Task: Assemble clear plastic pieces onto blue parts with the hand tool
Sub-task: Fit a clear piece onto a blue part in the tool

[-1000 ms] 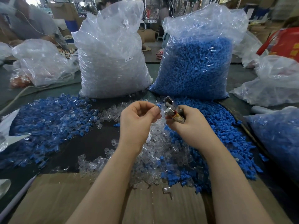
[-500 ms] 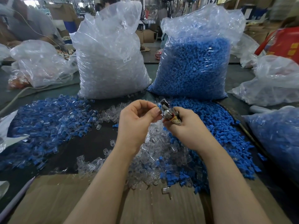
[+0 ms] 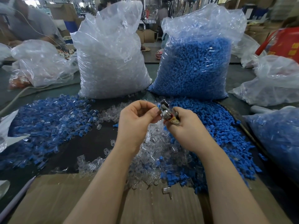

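Note:
My right hand (image 3: 186, 126) is closed around a small metal hand tool (image 3: 167, 113), whose head points up and left. My left hand (image 3: 135, 120) pinches a small blue part (image 3: 157, 105) between thumb and forefinger, right against the tool's head. Whether a clear piece sits on the part is too small to tell. Under both hands lies a heap of loose clear plastic pieces (image 3: 153, 156). Loose blue parts (image 3: 218, 126) spread to the right of it. A pile of blue parts with clear pieces on them (image 3: 48, 120) lies to the left.
A big bag of clear pieces (image 3: 110, 62) and a big bag of blue parts (image 3: 195, 65) stand behind the piles. More plastic bags (image 3: 275, 81) lie right and left. A cardboard sheet (image 3: 80, 199) covers the near edge. Another person (image 3: 27, 21) works at far left.
Both hands have drawn together: the tool in my right hand has shifted left and up until its head meets the blue part pinched in my left hand.

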A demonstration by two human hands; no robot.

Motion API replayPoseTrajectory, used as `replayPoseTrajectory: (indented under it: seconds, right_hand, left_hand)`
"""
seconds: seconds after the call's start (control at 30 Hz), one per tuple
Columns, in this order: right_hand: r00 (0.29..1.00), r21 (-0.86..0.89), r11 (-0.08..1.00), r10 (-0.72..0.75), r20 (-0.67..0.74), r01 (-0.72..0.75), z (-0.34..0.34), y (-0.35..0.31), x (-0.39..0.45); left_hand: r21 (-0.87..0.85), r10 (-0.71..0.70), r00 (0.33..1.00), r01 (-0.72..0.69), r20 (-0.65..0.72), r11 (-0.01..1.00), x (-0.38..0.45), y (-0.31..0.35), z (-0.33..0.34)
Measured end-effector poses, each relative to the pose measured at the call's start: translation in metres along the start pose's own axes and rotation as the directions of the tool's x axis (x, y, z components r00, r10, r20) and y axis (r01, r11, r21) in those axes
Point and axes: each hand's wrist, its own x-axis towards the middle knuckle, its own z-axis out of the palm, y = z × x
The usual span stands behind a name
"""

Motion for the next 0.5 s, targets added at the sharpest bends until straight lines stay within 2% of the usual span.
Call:
replayPoseTrajectory:
  seconds: [0.1, 0.17, 0.2, 0.27, 0.33, 0.4, 0.5]
  right_hand:
    - [1.000, -0.050, 0.999, 0.011, -0.024, -0.012, 0.002, 0.000, 0.001]
    - [0.999, -0.085, 0.996, 0.027, -0.041, -0.031, 0.002, 0.002, 0.002]
    - [0.998, -0.092, 0.995, 0.037, -0.053, -0.042, 0.002, 0.004, 0.003]
    - [0.995, -0.104, 0.993, 0.054, -0.082, -0.062, -0.001, 0.008, 0.003]
    - [0.993, -0.123, 0.989, 0.071, -0.091, -0.082, -0.004, 0.011, 0.003]
    - [0.993, -0.143, 0.985, 0.087, -0.086, -0.099, -0.006, 0.014, 0.003]
    - [0.991, -0.148, 0.982, 0.103, -0.081, -0.114, -0.005, 0.017, 0.003]
  left_hand:
    - [-0.027, -0.073, 0.997, 0.073, -0.014, 0.997, 0.001, 0.000, -0.003]
    - [-0.123, -0.179, 0.980, 0.167, -0.088, 0.978, 0.004, -0.001, -0.010]
    - [-0.220, -0.258, 0.954, 0.223, -0.150, 0.950, 0.006, -0.002, -0.015]
    - [-0.488, -0.440, 0.851, 0.265, -0.286, 0.831, 0.010, -0.001, -0.030]
    - [-0.711, -0.570, 0.732, 0.169, -0.373, 0.682, 0.013, -0.001, -0.049]
    - [-0.826, -0.647, 0.637, 0.029, -0.418, 0.563, 0.015, -0.002, -0.068]
    - [-0.880, -0.691, 0.573, -0.125, -0.441, 0.459, 0.017, -0.005, -0.093]
